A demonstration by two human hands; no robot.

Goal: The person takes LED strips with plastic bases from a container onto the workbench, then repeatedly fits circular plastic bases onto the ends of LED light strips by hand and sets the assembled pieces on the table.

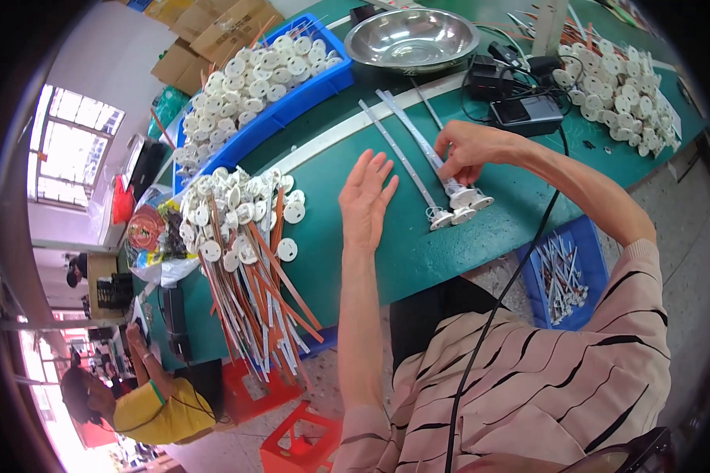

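Observation:
My left hand is raised over the green table, its fingers stretched out and nothing in it. To its right my right hand is closed on narrow silver strips that have white discs at their near end. Beside these, between my two hands, lies another silver strip with white discs at its near end. A thinner strip reaches out beyond my right fingers. The fingertips partly hide the strips they grip.
Left on the table is a heap of discs with orange and silver strips. Behind stand a blue bin of discs and a steel bowl. A black device with cables and another disc pile sit right. A person sits at left.

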